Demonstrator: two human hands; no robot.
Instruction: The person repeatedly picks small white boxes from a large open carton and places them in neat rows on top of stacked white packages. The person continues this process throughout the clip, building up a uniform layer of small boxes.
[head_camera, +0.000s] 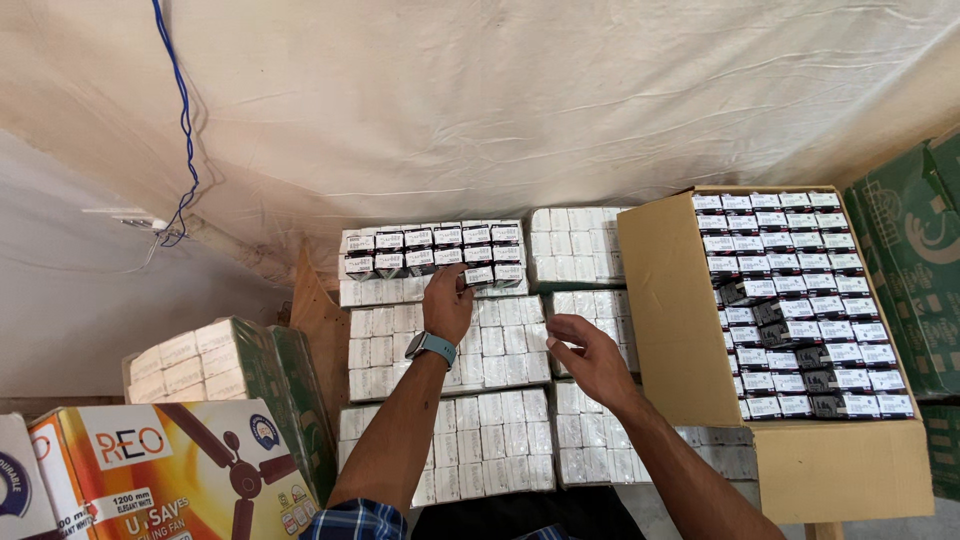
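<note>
My left hand (446, 301), with a light blue watch on the wrist, reaches forward and touches a small black-and-white box (479, 276) at the front edge of the top row of small boxes (432, 250). My right hand (585, 353) hovers with fingers apart and holds nothing, above the stacked white packs (497, 340). The left hand's fingertips are partly hidden by the box row, so its grip is unclear.
An open cardboard carton (672, 310) at right is filled with several rows of the same small boxes (800, 300). Green cartons (915, 260) stand at far right. A ceiling fan box (170, 470) and a pack of white boxes (205, 360) lie at left. A blue cable (183, 120) hangs on the cloth-covered wall.
</note>
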